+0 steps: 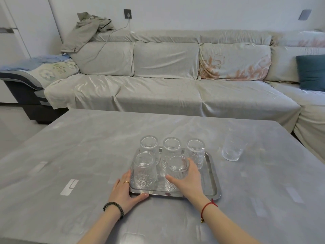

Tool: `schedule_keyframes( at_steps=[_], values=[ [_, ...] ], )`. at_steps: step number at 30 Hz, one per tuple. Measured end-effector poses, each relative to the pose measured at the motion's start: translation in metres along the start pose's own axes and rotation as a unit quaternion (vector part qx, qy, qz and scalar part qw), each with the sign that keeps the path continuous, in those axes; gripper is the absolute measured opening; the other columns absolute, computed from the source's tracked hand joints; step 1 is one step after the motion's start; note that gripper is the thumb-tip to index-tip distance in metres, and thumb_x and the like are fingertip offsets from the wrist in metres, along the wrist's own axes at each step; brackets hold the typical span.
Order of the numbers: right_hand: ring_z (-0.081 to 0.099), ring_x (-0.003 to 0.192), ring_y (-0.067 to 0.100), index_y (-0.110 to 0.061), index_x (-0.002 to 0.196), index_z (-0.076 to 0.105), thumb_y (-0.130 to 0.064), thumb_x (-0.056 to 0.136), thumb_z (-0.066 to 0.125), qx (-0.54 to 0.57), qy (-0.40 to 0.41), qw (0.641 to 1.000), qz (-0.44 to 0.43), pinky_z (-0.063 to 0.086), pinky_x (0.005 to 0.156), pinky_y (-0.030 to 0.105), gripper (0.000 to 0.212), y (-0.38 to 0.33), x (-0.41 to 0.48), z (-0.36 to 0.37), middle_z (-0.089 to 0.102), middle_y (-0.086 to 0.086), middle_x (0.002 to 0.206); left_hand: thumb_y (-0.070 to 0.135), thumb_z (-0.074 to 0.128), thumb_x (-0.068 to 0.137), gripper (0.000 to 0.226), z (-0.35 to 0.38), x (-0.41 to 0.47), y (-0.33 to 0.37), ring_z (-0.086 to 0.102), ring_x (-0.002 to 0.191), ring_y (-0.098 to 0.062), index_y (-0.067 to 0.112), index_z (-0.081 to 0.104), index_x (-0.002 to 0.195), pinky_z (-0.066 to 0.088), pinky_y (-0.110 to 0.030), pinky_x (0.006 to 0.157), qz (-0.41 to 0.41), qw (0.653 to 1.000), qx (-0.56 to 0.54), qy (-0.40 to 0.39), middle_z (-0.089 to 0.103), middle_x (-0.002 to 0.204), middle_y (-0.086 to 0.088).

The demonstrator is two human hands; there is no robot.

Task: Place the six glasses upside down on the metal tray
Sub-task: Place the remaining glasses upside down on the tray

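A metal tray lies on the grey table, near its front. Several ribbed clear glasses stand upside down on it: three in the back row and two in the front row. My right hand is wrapped around the front middle glass, which stands on the tray. My left hand rests flat on the table, its fingers against the tray's front left corner beside the front left glass. One more glass stands upright on the table, to the right of the tray.
The grey table spreads wide on the left and right of the tray. Behind it runs a long covered sofa with a dark teal cushion at the far right.
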State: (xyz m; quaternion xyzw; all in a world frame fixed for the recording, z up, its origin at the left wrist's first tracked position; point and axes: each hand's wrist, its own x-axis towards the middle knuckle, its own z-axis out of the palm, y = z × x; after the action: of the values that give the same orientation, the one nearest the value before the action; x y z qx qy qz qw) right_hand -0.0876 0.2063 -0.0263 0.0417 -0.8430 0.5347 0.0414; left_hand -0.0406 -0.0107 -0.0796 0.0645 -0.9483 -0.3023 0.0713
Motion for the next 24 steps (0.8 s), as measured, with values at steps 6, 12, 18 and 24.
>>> schedule_keyframes(
  at_steps=[6, 12, 18, 24],
  values=[
    [0.039, 0.123, 0.014, -0.017, 0.133, 0.032, -0.032, 0.059, 0.082, -0.015, -0.016, 1.0, 0.009, 0.027, 0.097, 0.02, 0.09, -0.001, 0.0, 0.011, 0.042, -0.002, 0.128, 0.074, 0.059, 0.056, 0.114, 0.0, 0.001, 0.0, 0.023, 0.138, -0.011, 0.018, 0.01, 0.143, 0.01, -0.035, 0.118, -0.007, 1.0, 0.008, -0.007, 0.026, 0.151, 0.004],
    [0.034, 0.129, 0.018, -0.015, 0.138, 0.023, -0.033, 0.063, 0.08, -0.033, -0.051, 0.998, -0.002, 0.03, 0.108, 0.029, 0.095, -0.001, -0.002, 0.018, 0.035, 0.005, 0.138, 0.072, 0.061, 0.057, 0.111, -0.001, 0.0, 0.002, 0.027, 0.136, -0.01, 0.021, 0.012, 0.142, 0.011, -0.034, 0.117, 0.002, 1.0, 0.001, -0.002, 0.03, 0.148, 0.006],
    [0.033, 0.127, 0.014, -0.023, 0.139, 0.02, -0.024, 0.067, 0.078, -0.04, -0.136, 0.99, -0.013, 0.03, 0.108, 0.027, 0.093, 0.016, 0.0, -0.007, 0.028, -0.001, 0.14, 0.069, 0.061, 0.062, 0.11, -0.001, -0.001, 0.003, 0.02, 0.139, -0.012, 0.015, 0.009, 0.143, 0.009, -0.033, 0.118, -0.001, 1.0, 0.023, -0.007, 0.023, 0.152, 0.002],
    [0.056, 0.078, 0.016, -0.04, 0.094, 0.05, -0.01, 0.07, 0.073, 0.022, 0.093, 0.995, -0.026, 0.049, 0.068, 0.019, 0.045, 0.039, 0.033, -0.096, 0.057, -0.004, 0.095, 0.059, 0.063, 0.068, 0.101, -0.001, -0.006, 0.003, 0.021, 0.139, -0.015, 0.016, 0.011, 0.143, 0.014, -0.035, 0.118, -0.003, 1.0, 0.023, 0.0, 0.025, 0.151, 0.0]
  ],
)
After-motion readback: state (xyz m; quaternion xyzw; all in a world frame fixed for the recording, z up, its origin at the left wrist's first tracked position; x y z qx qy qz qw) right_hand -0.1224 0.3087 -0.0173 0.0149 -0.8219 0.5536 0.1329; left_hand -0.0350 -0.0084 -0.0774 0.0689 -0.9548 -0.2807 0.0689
